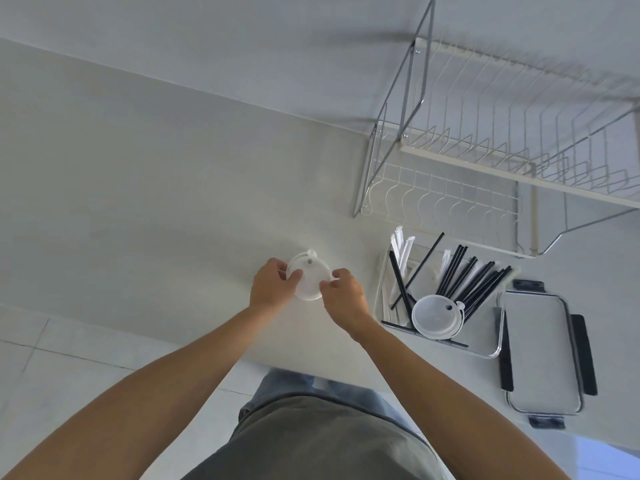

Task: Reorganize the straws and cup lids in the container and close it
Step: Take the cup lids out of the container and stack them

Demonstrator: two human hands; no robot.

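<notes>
Two translucent cup lids show: one lid (pixel 309 279) on the white counter (pixel 138 202), pinched at its edges by the left hand (pixel 273 285) and right hand (pixel 346 299); another lid (pixel 434 317) leans inside the clear container (pixel 488 353) at right, among many black straws (pixel 474 282) and white wrapped straws (pixel 401 245). One container lid (pixel 540 348) lies farther right.

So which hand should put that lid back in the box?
Probably the right hand. Both hands hold the lid on the counter, but the box of straws sits to the person's right, just beside that hand. The left hand would have to cross over.
</notes>
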